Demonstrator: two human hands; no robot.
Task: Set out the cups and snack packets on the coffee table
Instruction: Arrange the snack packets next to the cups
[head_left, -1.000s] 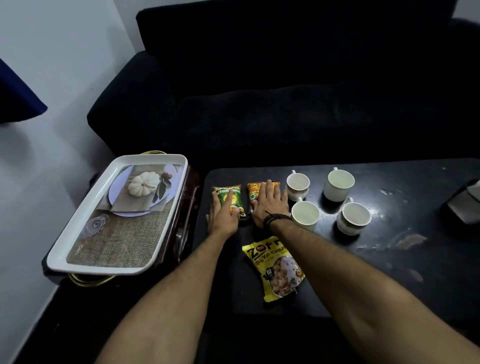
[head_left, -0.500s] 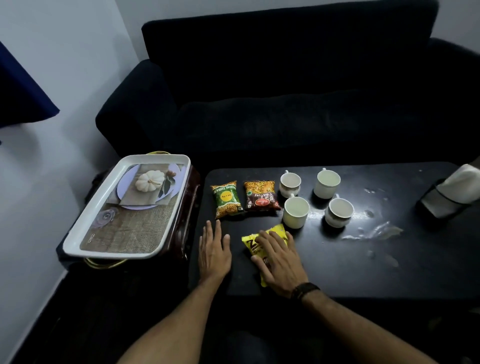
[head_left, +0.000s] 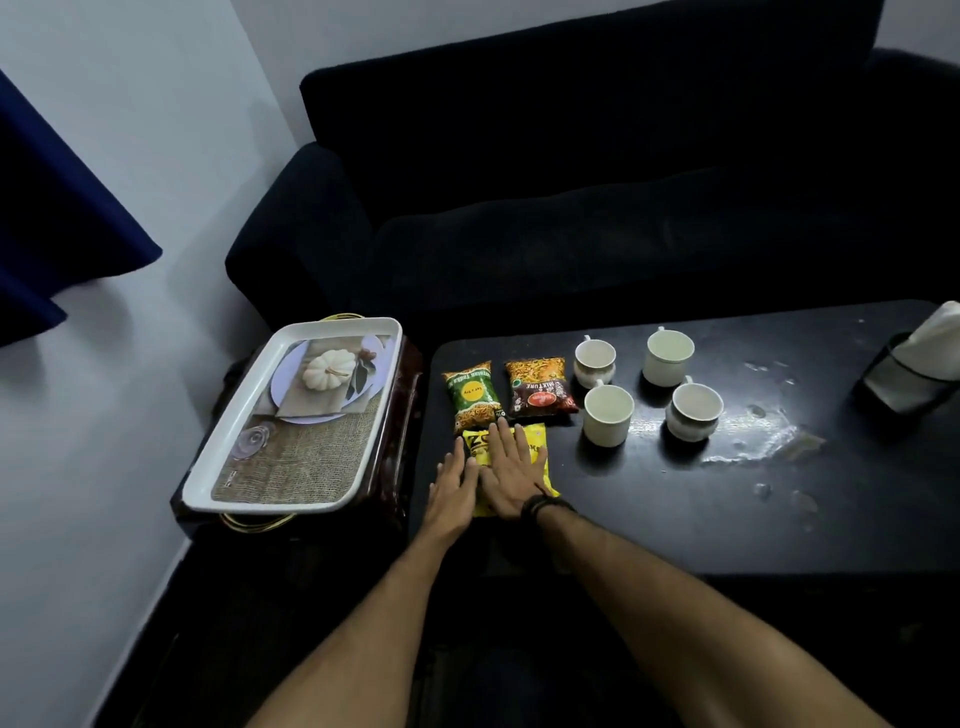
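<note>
From the head view, both hands lie flat at lower centre of the frame: the right hand (head_left: 511, 475) presses palm-down on the yellow packet (head_left: 537, 441), the left hand (head_left: 453, 483) rests at the packet's left edge, fingers extended, so neither grip is closed on anything. They seem to be squaring the packet under the green packet (head_left: 471, 393) and brown packet (head_left: 540, 387), probably to make a tidy cluster. Four white cups (head_left: 608, 414) stand upright to the right on the dark table (head_left: 727, 519). The emptied tray (head_left: 291, 493) sits at left.
</note>
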